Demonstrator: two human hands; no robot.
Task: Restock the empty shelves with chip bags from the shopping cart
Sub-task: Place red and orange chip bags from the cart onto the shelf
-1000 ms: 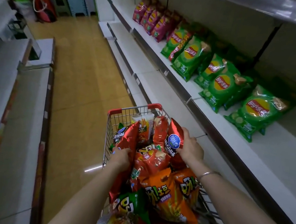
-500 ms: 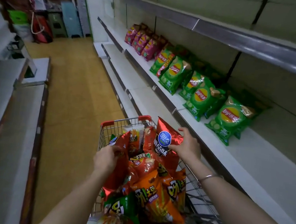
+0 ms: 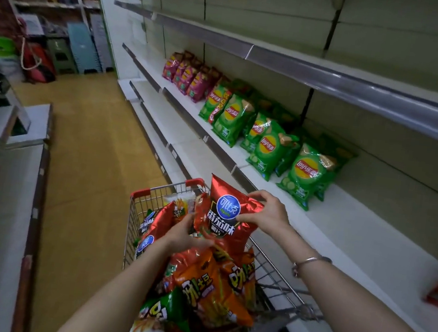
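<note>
Head view: left hand (image 3: 186, 236) curls its fingers at the lower edge of the red chip bag (image 3: 229, 218), grip unclear. Right hand (image 3: 264, 216) pinches its right edge, above the shopping cart (image 3: 140, 193). Risk: slick foil slips from the pinch before reaching the shelf (image 3: 343, 229) right of the fingers.

A shop aisle of the supermarket kind is shown. Long tiers of metal shelves (image 3: 335, 78) are ranged along the right, fronted by clear price-label strips. On one tier, branded green chip bags (image 3: 306, 171) and magenta bags (image 3: 185, 76) are faced outward in rows. Matching white shelving (image 3: 0, 192) is set along the left, with a wood-look floor (image 3: 89, 148) between. A red-trimmed wire shopping cart (image 3: 140, 193), heaped with snack packets and topped by a red chip bag (image 3: 221, 222), is stood in the near aisle. Stacked plastic stools (image 3: 80, 47) are kept at the far end.
</note>
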